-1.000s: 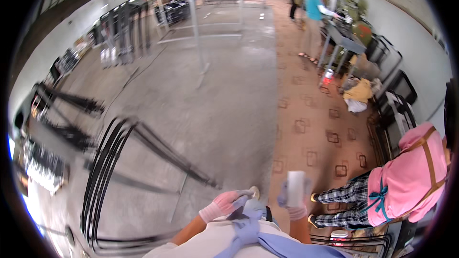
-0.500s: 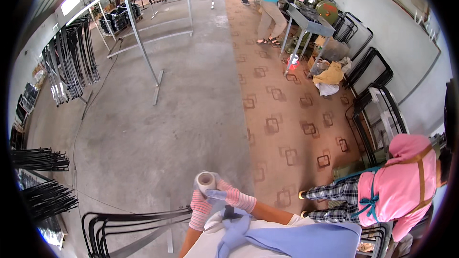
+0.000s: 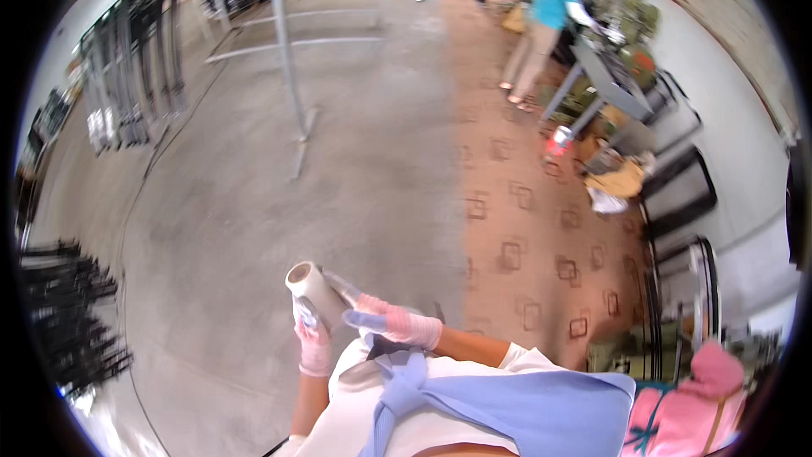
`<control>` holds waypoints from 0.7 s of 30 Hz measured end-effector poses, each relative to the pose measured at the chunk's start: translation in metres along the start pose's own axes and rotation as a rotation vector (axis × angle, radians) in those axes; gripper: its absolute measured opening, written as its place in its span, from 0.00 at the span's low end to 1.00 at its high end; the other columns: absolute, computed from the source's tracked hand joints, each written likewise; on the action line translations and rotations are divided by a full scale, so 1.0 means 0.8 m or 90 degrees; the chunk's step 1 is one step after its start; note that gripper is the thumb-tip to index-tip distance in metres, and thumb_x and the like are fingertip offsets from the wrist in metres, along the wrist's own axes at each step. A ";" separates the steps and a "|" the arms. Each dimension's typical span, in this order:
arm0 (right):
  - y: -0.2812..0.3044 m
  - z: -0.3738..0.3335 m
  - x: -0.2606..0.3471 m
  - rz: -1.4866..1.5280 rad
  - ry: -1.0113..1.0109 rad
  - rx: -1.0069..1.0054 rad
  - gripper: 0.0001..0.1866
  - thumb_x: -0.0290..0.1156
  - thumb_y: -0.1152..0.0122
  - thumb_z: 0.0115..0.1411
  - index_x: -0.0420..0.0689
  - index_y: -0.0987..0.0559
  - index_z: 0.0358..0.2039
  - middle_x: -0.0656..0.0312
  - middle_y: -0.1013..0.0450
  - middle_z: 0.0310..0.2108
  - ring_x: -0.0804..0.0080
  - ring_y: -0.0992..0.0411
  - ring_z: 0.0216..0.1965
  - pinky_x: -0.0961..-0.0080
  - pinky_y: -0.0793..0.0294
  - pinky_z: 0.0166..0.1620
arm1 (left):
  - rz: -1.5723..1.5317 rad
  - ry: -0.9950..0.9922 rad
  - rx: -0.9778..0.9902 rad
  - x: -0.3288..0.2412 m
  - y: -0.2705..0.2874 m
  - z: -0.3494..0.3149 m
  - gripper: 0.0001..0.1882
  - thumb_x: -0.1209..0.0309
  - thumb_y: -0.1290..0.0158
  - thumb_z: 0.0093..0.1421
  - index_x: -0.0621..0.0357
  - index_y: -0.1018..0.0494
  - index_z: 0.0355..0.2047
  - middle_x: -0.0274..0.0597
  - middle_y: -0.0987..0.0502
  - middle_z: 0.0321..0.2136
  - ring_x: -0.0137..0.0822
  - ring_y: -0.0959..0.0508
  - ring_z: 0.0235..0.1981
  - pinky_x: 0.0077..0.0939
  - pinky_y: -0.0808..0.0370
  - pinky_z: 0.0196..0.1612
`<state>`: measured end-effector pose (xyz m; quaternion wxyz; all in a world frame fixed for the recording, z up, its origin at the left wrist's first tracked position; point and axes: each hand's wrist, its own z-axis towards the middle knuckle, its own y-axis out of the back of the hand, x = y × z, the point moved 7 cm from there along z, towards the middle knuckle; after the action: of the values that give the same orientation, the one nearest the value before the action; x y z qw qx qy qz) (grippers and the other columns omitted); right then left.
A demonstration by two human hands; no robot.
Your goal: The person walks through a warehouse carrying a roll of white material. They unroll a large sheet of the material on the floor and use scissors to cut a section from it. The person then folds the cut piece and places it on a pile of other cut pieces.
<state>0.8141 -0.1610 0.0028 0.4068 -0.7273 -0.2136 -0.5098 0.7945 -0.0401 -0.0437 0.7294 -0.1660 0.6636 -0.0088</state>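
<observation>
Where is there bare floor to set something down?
The widest bare patch is grey floor beyond the white roll, between the metal rack's foot and the patterned carpet. The carpet also has room left of the yellow bundle. Crowded: along the right wall, with black frames, and far left, with dark rods.

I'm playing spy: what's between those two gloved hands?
A pale roll sits between the left hand and the right hand, as the head view shows.
</observation>
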 end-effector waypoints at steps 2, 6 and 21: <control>0.009 0.036 -0.025 0.084 -0.041 -0.002 0.30 0.40 0.51 0.59 0.39 0.46 0.57 0.63 0.39 0.48 0.80 0.42 0.49 0.85 0.45 0.51 | 0.067 -0.068 -0.003 -0.031 0.024 0.029 0.41 0.38 0.60 0.53 0.59 0.47 0.55 0.41 0.35 0.48 0.34 0.31 0.46 0.29 0.30 0.45; 0.027 0.131 -0.056 0.543 -0.131 0.091 0.19 0.35 0.53 0.60 0.38 0.36 0.49 0.60 0.32 0.36 0.78 0.33 0.35 0.84 0.33 0.40 | -0.052 0.000 -0.108 -0.006 0.105 0.098 0.42 0.35 0.66 0.52 0.59 0.40 0.52 0.40 0.29 0.40 0.31 0.26 0.34 0.25 0.26 0.37; 0.068 0.595 -0.053 0.096 0.138 0.184 0.21 0.42 0.54 0.59 0.47 0.36 0.51 0.68 0.38 0.46 0.79 0.45 0.49 0.78 0.46 0.51 | 0.072 0.064 -0.047 0.017 0.261 0.414 0.26 0.58 0.56 0.59 0.60 0.41 0.53 0.43 0.35 0.50 0.34 0.34 0.50 0.29 0.36 0.51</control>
<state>1.1072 0.1973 -0.1270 0.5647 -0.6158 -0.1847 -0.5175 1.0744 0.2308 -0.0885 0.6881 -0.1546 0.7073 0.0483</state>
